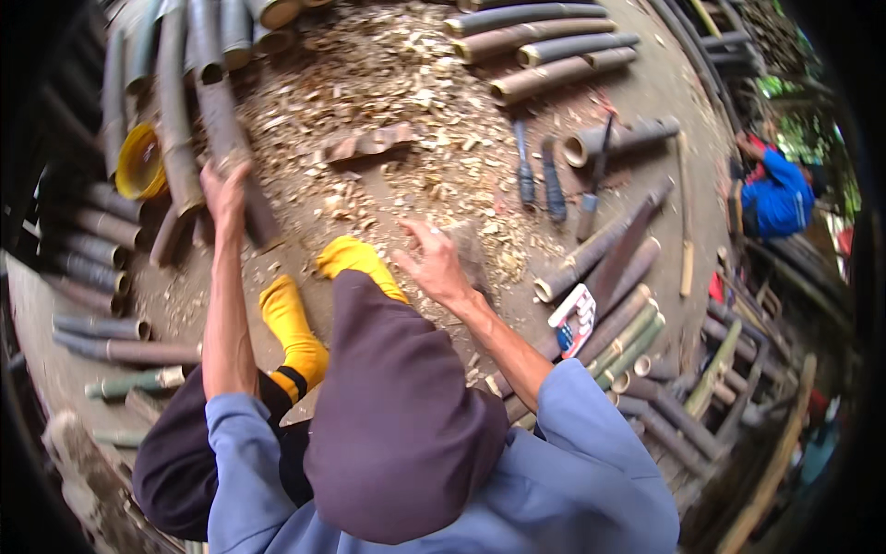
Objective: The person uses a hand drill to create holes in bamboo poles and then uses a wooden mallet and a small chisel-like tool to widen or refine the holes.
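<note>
My left hand (226, 189) is wrapped round a grey-brown bamboo tube (218, 120), which slants away from me among other tubes at the left. Out over the ground in front of my knee, my right hand (434, 261) has its fingers apart and slightly bent, with nothing in them. Just beyond that hand is a brownish block-like thing (471, 254) that I cannot make out. Pale wood chips (388, 69) cover the ground between and beyond my hands. A curled, notched strip of bamboo (369, 145) lies on them.
Several cut tubes (544, 42) lie at the far side. Long-handled tools (524, 166) rest right of the chips, and a saw with a white handle (574, 319) lies nearer. A yellow ring-shaped container (140, 162) stands at left. Another person in blue (778, 196) sits at far right.
</note>
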A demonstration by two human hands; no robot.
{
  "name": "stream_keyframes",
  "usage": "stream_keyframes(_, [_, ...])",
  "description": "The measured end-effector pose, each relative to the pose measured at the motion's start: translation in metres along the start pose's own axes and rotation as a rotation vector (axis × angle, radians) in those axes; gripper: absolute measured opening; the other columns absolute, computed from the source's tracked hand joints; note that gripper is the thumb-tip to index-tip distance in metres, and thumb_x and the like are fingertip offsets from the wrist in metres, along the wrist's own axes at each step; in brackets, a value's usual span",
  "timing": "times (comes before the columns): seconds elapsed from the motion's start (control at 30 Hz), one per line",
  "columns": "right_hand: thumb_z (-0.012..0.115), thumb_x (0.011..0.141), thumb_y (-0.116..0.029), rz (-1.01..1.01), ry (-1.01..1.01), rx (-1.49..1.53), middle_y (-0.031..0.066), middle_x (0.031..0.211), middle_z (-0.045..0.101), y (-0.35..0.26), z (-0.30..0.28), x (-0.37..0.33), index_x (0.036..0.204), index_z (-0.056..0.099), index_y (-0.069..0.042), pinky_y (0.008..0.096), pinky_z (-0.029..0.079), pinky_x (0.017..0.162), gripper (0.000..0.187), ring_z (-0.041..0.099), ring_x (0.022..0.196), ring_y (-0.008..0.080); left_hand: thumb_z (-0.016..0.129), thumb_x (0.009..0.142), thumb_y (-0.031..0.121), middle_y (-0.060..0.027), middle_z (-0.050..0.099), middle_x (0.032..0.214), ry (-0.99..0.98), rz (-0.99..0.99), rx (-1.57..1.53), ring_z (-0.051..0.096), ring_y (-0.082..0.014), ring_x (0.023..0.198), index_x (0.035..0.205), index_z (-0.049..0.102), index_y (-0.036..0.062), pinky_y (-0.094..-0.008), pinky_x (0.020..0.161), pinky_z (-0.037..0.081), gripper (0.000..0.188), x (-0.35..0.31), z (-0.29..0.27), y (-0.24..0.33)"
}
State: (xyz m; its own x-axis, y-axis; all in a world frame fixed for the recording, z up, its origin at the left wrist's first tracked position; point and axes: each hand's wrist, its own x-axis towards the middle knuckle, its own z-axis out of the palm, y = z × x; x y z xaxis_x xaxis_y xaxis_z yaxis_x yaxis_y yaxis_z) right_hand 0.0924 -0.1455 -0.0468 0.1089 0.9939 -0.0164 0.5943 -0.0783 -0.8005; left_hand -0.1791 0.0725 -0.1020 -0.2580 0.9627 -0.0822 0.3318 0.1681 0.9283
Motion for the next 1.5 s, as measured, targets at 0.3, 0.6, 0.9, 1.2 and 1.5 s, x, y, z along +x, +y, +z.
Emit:
stream_keyframes(0.3, [0.062,0.082,-0.017,0.459,0.260,-0.129,0.0149,0.080,0.064,0.082,-0.120,0.045,0.116,0.053,0.003,0.0325,0.052,0.057,0.041,0.062,0.067,0.0163,0.078,0.063,0.034,-0.0179,0.061,0.107,-0.050,-0.155,0.329,0.060,-0.0283,0.097,0.119,0.049,-0.0032,-0.0356,0.086,0.045,0.073,-0.034,-0.016,-0.026])
stream_keyframes(0.6, [0.081,0.059,-0.037,0.863,0.713,0.035,0.0283,0.136,0.037,0.201,-0.129,0.263,0.144,0.002,0.001,0.0427,0.051,0.086,0.122,0.047,0.119,0.0357,0.078,0.067,0.029,-0.0129,0.061,0.100,-0.077,-0.197,0.245,0.058,-0.0225,0.088,0.112,0.052,-0.0036,-0.0323,0.079,0.046,0.061,-0.033,-0.015,-0.020])
stream_keyframes(0.9, [0.066,0.075,-0.026,0.759,0.570,1.393,0.0144,0.098,0.058,0.172,-0.179,0.162,0.110,0.047,0.001,0.0412,0.056,0.071,0.048,0.062,0.079,0.0246,0.078,0.067,0.030,-0.0160,0.057,0.110,-0.047,-0.161,0.337,0.056,-0.0259,0.097,0.123,0.045,-0.0053,-0.0339,0.086,0.044,0.074,-0.038,-0.012,-0.017])
stream_keyframes(1.2, [0.079,0.059,-0.025,0.569,0.417,0.088,0.0255,0.120,0.051,0.059,-0.083,-0.132,0.132,0.032,0.009,0.0422,0.044,0.091,0.093,0.055,0.104,0.0363,0.071,0.064,0.021,-0.0177,0.044,0.120,0.336,0.279,0.674,0.042,-0.0366,0.114,0.129,0.041,0.0071,-0.0471,0.098,0.036,0.072,-0.080,0.011,-0.011])
stream_keyframes(1.5, [0.081,0.057,-0.017,0.481,0.287,0.147,0.0212,0.112,0.060,0.021,-0.045,-0.141,0.128,0.046,-0.001,0.0395,0.046,0.090,0.081,0.059,0.105,0.0323,0.076,0.059,0.028,-0.0145,0.065,0.085,-0.155,-0.534,0.198,0.065,-0.0245,0.080,0.089,0.065,-0.0007,-0.0366,0.068,0.054,0.042,-0.068,-0.024,0.002])
